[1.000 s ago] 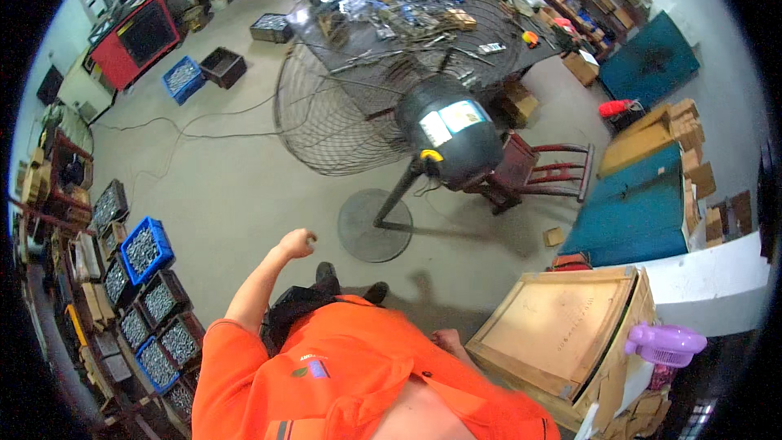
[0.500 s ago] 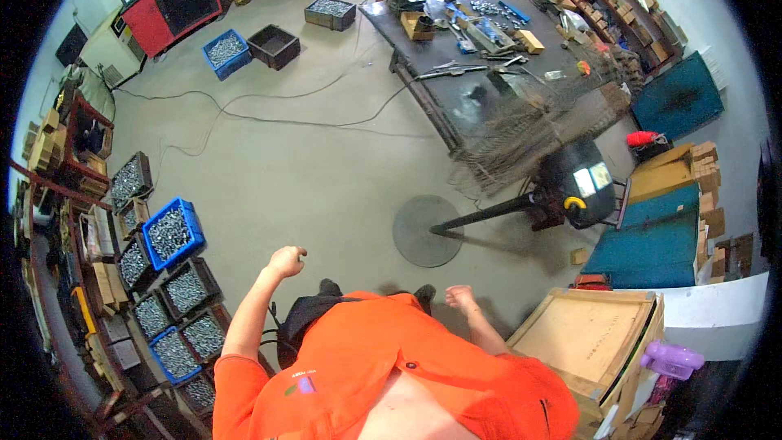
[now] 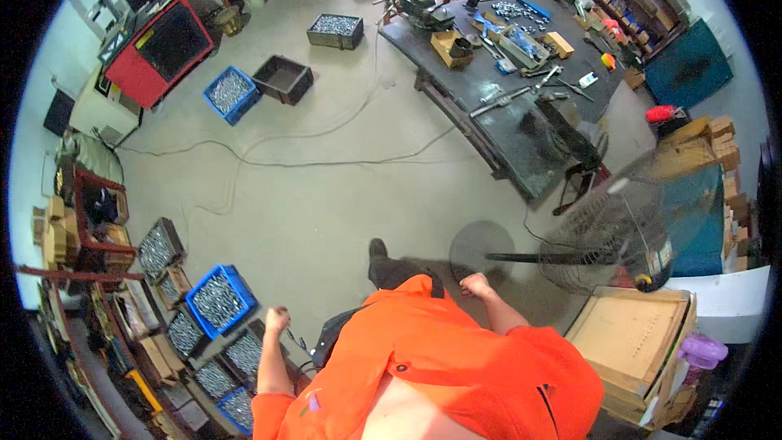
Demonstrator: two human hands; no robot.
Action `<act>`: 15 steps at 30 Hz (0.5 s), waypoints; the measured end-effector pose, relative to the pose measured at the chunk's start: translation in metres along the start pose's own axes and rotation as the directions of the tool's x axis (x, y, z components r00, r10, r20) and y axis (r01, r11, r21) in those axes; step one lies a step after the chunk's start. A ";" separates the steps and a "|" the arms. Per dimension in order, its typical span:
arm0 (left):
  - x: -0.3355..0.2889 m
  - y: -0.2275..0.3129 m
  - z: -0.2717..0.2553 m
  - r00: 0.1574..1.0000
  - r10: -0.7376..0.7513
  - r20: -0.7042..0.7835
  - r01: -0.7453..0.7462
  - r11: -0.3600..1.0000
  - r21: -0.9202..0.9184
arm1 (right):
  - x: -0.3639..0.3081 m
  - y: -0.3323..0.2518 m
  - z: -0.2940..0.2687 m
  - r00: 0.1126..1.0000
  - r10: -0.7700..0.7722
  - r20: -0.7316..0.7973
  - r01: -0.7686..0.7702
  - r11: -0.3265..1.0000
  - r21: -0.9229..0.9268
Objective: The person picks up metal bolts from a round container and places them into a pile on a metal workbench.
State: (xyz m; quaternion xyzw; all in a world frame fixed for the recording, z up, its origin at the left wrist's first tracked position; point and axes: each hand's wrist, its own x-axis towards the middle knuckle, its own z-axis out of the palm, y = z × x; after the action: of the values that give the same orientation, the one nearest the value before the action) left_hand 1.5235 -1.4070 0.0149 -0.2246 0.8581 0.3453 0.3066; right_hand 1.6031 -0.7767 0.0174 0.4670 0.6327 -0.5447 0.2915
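I am standing, with my arms hanging at my sides. My left hand (image 3: 278, 319) is curled into a loose fist with nothing visible in it. It is nearest to a blue crate (image 3: 246, 313) full of small metal parts, at the end of a group of dark crates (image 3: 213, 379) of similar parts. My right hand (image 3: 476, 286) is also curled and shows nothing in it. Just beyond it lies the round base (image 3: 481, 244) of a black pedestal fan (image 3: 607, 236). One dark shoe (image 3: 377, 248) is forward on the floor.
A dark workbench (image 3: 505, 143) with tools and metal parts stands ahead right. A cable (image 3: 301, 165) crosses the floor. Farther off are another blue crate (image 3: 231, 94), a dark crate (image 3: 283, 79) and a red cabinet (image 3: 159, 53). A wooden crate (image 3: 627, 334) stands at my right.
I have stepped forward and the view has turned; the workbench and far crates look nearer. My left hand has swung back, my right hand forward. Both stay curled.
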 end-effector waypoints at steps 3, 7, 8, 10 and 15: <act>-0.003 0.037 -0.053 0.997 0.026 0.078 -0.035 0.993 0.114 | 0.061 -0.094 0.046 0.998 -0.062 -0.028 0.048 0.938 -0.344; 0.042 0.048 -0.100 0.991 -0.127 -0.039 0.099 0.905 -0.414 | 0.135 -0.233 0.107 0.732 -0.481 0.483 0.646 0.263 -0.717; 0.060 0.065 -0.120 0.988 -0.147 -0.041 0.121 0.919 -0.375 | 0.137 -0.289 0.132 0.682 -0.494 0.540 0.659 0.095 -0.746; 0.101 0.099 -0.156 0.984 -0.169 -0.061 0.143 0.941 -0.306 | 0.164 -0.356 0.160 0.505 -0.646 0.572 0.785 0.069 -0.615; 0.264 0.155 -0.263 0.994 -0.099 -0.051 0.076 0.938 -0.338 | 0.208 -0.489 0.218 0.649 -0.693 0.313 0.703 0.704 0.101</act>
State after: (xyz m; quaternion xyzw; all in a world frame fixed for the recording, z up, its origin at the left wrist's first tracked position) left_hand 1.1458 -1.5422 0.0563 -0.3229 0.7858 0.4645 0.2501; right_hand 1.0468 -0.9153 -0.0132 0.0859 0.7135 -0.6750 0.1673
